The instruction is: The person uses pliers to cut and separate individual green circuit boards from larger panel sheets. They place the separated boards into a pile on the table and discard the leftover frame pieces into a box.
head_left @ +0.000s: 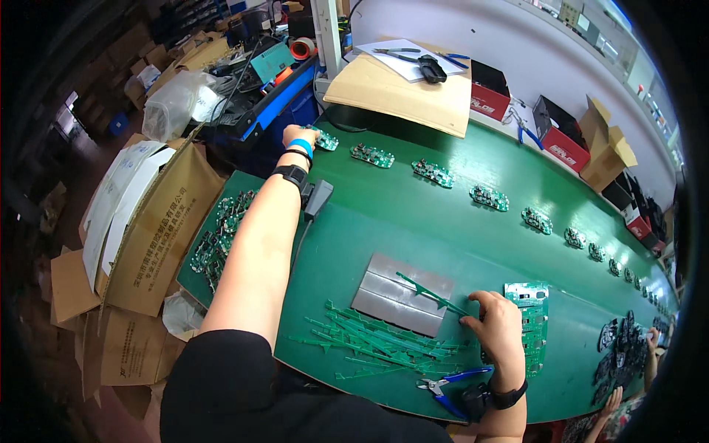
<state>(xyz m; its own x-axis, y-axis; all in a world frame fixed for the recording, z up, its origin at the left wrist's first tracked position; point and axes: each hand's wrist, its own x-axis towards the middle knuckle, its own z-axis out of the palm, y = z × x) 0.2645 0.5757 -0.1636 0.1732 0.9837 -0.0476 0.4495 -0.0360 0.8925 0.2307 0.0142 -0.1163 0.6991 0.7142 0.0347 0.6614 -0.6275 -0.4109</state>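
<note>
My left hand (300, 138), arm stretched far forward, grips the near end of a small green circuit board (326, 140) at the left end of a row on the bench. My right hand (496, 325) pinches a thin green board strip (428, 292) between thumb and fingers, above a grey metal plate (391, 308). A pile of similar green strips (377, 340) lies in front of the plate. Blue-handled cutters (447, 389) rest open near my right wrist. Beside that hand is a panel of joined circuit boards (535, 336).
Several populated boards (434, 174) run in a line toward the far right. More boards (221, 236) are heaped left of my forearm, by a cardboard box (159, 229). A brown board (399, 96) holds tools at the back. Another person's hand (611, 402) is near dark parts.
</note>
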